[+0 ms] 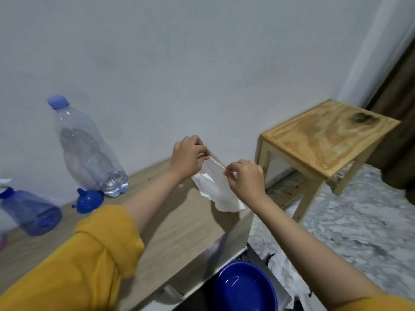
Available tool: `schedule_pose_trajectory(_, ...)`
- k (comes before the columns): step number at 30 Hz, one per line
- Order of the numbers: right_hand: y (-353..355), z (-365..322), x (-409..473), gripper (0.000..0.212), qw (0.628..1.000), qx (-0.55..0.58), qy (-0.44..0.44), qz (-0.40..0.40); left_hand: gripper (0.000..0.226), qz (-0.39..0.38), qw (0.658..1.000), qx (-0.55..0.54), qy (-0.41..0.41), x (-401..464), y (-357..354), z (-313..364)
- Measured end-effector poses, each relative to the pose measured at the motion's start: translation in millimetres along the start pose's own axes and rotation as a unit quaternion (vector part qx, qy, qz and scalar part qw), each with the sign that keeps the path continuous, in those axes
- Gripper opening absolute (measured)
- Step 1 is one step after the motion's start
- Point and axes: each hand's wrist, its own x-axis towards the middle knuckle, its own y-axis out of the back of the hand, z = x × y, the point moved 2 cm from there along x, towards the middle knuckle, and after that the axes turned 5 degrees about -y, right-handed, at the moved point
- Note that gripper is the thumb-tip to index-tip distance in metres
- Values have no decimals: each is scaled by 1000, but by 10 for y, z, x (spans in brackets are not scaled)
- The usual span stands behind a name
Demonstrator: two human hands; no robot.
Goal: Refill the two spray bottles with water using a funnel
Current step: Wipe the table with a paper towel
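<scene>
**Tissue in hand, bottles waiting**

A person in a mustard sleeve stretches a white tissue between both hands above the far corner of a wooden table. The left hand pinches one top corner with curled fingers; the right hand pinches the other, so the sheet hangs taut and crumpled below. At the table's left edge stands a blue-tinted spray bottle, only partly in view, near a blue funnel that lies just in front of a large clear water bottle with a blue cap and only a little water at its base. A second spray bottle cannot be made out with certainty. A blue bowl sits below the table edge, a wooden stool to the right.

Judged from here, the thin tissue could tear under the two-handed pull, and an elbow swinging back could knock the nearly empty, light water bottle over. No brand, label or writing can be read anywhere.
</scene>
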Motion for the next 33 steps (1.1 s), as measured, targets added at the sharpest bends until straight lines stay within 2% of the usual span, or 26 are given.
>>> schedule_pose_trajectory(6,348,-34,86,9,1000,13,13,25,9,24,999,9,-21,112,256,115)
schedule_pose_trajectory(10,531,-148,83,7,996,80,27,36,12,37,999,-8,-10,67,415,140)
schedule_pose_trajectory(14,608,-342,-89,10,982,189,27,-6,14,45,998,-42,19,-155,574,24)
schedule_pose_trajectory(19,227,-700,-460,7,964,255,44,-69,12,33,995,-60,78,-726,768,-321)
schedule_pose_trajectory(23,-114,-1212,-867,3,949,293,71,-90,7,57,984,-92,138,-1360,1046,-675)
schedule_pose_trajectory(26,-358,-1725,-1242,7,937,323,104,-84,7,77,974,-97,189,-1967,1320,-1002)
schedule_pose_trajectory(33,-1127,-3302,-2376,8,894,407,149,-112,10,95,950,-88,285,-3732,2120,-1946)
